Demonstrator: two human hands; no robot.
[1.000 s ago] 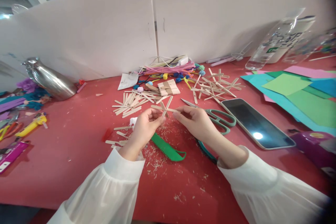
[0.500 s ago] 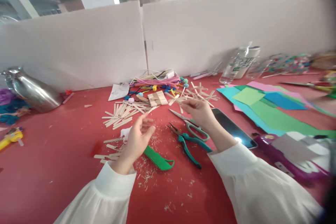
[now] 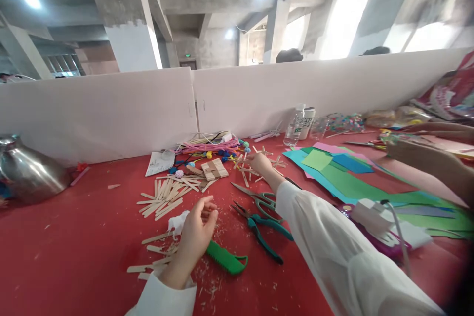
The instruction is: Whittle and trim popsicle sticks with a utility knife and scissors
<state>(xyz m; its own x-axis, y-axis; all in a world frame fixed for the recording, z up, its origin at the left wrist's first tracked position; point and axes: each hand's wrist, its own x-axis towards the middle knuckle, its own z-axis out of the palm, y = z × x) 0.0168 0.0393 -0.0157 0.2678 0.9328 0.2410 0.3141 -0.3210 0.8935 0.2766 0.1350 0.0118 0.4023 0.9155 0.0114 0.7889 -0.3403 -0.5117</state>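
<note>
My right hand (image 3: 260,165) reaches out to the loose pile of wooden craft sticks (image 3: 246,176) beyond the scissors. Its fingers are pinched together on a craft stick (image 3: 255,149), though the fingertips are small and partly hidden. Loosely curled, my left hand (image 3: 199,227) hovers over the red table with thumb and fingers apart and nothing between them. Beside it lies a green-handled cutter (image 3: 226,257). Scissors (image 3: 267,203) and teal-handled pliers (image 3: 262,232) rest between the hands. Left of them is a spread of craft sticks (image 3: 163,196), with a flat stick panel (image 3: 215,170) behind.
Coloured paper sheets (image 3: 340,173) cover the right side, near another person's hand (image 3: 425,158). A steel jug (image 3: 33,173) stands at left. A bottle (image 3: 295,126) stands near the white partition (image 3: 148,113). Pipe cleaners (image 3: 211,145) lie at the back. Wood shavings dot the red table (image 3: 85,252).
My right hand has moved forward and slightly left, into the loose stick pile. My left hand stays in nearly the same place above the table. The view has tilted upward, and another person's hand shows at right.
</note>
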